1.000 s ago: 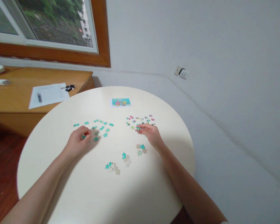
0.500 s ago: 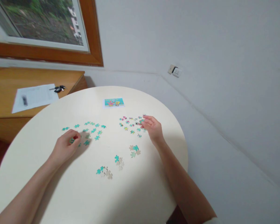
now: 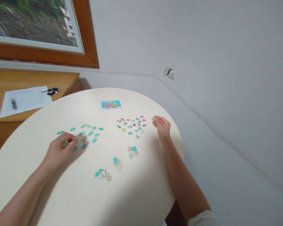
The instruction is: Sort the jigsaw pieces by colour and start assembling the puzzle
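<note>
In the head view, shows a round, cream-coloured worktop [image 3: 136,197] under two bare hands. At the right hand [image 3: 162,127], holds one small, knobbed teal jigsaw piece [image 3: 153,118] between thumb and fingertips, close to the far right edge and apart from the other pieces. At the left hand [image 3: 60,147], curls narrow, fingers bent toward thumb, beside loose, knobbed teal jigsaw pieces [image 3: 94,140]; cannot tell whether gripping anything, with teal visible inside the curl. Between both hands, closer to the right, shows scattered multicoloured jigsaw pieces [image 3: 130,133] in pink, yellow and teal. Nearer the body, shows three small clusters of teal and pale grey jigsaw pieces [image 3: 134,149]. Toward the far edge, bears a flat, rectangular picture card [image 3: 111,104] with pink and yellow cartoon figures on teal. Beyond, at left, includes a brown wooden desk [image 3: 37,78] bearing a white printed paper sheet [image 3: 29,100].
</note>
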Motion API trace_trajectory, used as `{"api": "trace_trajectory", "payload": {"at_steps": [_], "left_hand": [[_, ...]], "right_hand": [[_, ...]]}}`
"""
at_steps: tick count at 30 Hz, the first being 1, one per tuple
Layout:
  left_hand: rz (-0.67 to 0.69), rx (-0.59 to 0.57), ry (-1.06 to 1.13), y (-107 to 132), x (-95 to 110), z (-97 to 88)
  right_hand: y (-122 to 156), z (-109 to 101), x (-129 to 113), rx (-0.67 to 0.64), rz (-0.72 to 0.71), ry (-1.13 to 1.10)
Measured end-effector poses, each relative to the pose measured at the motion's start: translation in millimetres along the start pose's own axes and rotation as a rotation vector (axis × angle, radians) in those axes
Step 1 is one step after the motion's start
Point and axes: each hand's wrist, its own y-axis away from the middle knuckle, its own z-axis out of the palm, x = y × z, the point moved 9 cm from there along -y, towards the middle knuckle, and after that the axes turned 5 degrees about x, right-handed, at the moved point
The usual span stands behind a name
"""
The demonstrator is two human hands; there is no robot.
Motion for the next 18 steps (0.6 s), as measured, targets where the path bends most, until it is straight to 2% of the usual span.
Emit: {"api": "trace_trajectory", "payload": {"at_steps": [7,10,13,18], "left_hand": [[0.038,0.007,0.001,-1,-6,0.3],[0.054,0.019,0.015,-1,-4,-1.5],[0.059,0.03,0.031,-1,0,-2.7],[0.089,0.036,0.029,-3,6,-2.1]], "right_hand": [[1,1,11,0.016,0.019,0.006],[2,6,13,-0.016,0.031,0.015],[8,27,15,-0.169,0.036,0.056],[28,80,16,-0.482,-0.014,0.213]]}}
